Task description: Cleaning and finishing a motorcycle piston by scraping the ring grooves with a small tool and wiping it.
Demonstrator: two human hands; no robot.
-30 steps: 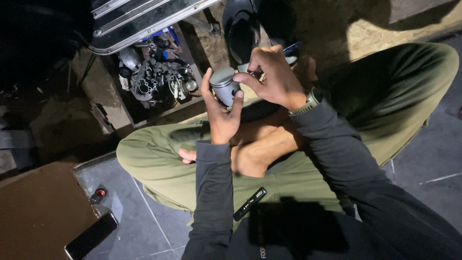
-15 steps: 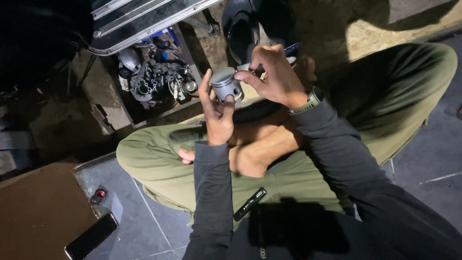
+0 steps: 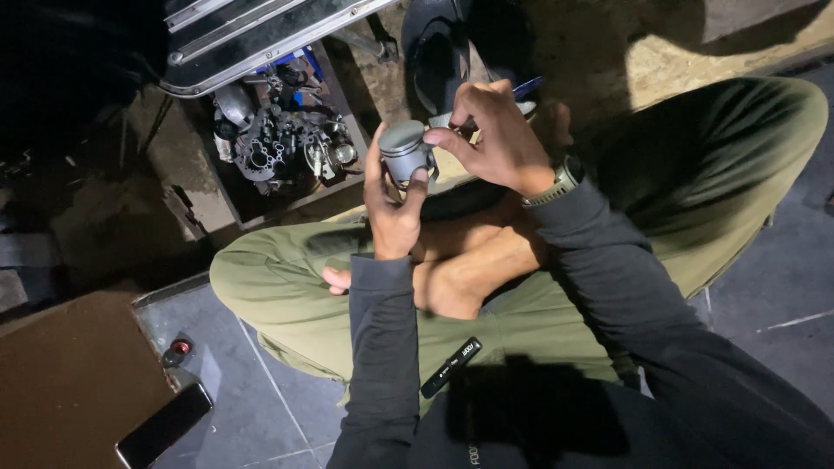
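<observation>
My left hand grips a short grey metal cylinder, a piston-like part, from below with fingers and thumb around its side. My right hand reaches in from the right; its fingertips touch the part's right side, and a small blue-tipped tool pokes out behind the hand. A watch sits on the right wrist. I sit cross-legged in olive trousers, bare feet under the hands.
An open wooden box with several metal engine parts lies at upper left under a metal-edged lid. A dark sandal lies beyond the hands. A black phone and a small red-buttoned item rest on the floor tiles.
Both hands have kept the part in about the same spot; the grey cylinder has turned slightly in my left hand, and the right fingers have shifted on its side.
</observation>
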